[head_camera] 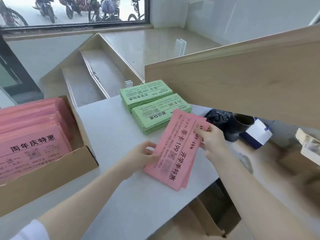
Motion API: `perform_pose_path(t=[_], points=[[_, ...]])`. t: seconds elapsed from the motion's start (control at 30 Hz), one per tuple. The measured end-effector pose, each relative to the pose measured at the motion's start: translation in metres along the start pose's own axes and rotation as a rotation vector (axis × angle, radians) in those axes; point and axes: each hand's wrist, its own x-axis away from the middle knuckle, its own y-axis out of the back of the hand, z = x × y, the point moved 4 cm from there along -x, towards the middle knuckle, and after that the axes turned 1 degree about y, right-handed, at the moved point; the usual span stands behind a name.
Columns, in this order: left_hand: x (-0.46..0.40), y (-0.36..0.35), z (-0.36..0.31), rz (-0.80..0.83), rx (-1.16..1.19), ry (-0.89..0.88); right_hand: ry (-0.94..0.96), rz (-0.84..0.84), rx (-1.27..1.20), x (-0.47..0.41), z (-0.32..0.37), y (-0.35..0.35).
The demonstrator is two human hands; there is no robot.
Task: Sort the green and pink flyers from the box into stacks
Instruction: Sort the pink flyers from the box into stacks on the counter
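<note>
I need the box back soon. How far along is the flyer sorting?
Done: two green stacks sit on the table. In hand: the left hand and right hand are squaring a pink stack. Left: the box still holds many pink flyers.

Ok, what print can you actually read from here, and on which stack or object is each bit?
"周年庆特惠" and "送": top pink flyer in the box.
"开学季特惠", "季卡199", "GYM": pink stack held by both hands, left hand, right hand.
"开学季特惠", "季卡199": far green stack, upside down.
"新店特惠", "月卡88": near green stack, upside down.
Small print and QR codes on all flyers: too blurred to read.
</note>
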Motion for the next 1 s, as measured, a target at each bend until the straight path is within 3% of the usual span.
perform_pose_path(t=[0.13, 0.27, 0.4, 0.57, 0.67, 0.77, 0.9, 1.0], points=[[-0.018, -0.002, 0.001, -0.144, -0.035, 0.051, -0.084, -0.039, -0.028, -0.022, -0.022, 0.019], [-0.034, 0.001, -0.014, -0.354, -0.021, -0.017, 0.020, 0.008, 0.265, -0.052, -0.020, 0.033], [-0.043, -0.004, -0.021, -0.499, -0.069, -0.071, 0.008, 0.057, 0.526, -0.076, -0.023, 0.046], [-0.030, -0.043, -0.011, -0.353, -0.583, -0.033, 0.029, 0.217, 0.666, -0.085, -0.023, 0.051], [-0.024, -0.053, -0.003, -0.341, -0.788, -0.023, 0.012, 0.306, 0.539, -0.085, -0.017, 0.049], [-0.026, -0.049, -0.007, -0.401, -0.804, 0.006, 0.046, 0.394, 0.332, -0.077, -0.002, 0.039], [-0.025, -0.035, -0.041, -0.498, -0.544, -0.135, 0.162, 0.574, 0.028, -0.059, 0.029, 0.023], [-0.014, -0.030, -0.072, -0.442, -0.256, -0.301, 0.191, 0.751, -0.262, -0.045, 0.056, 0.007]])
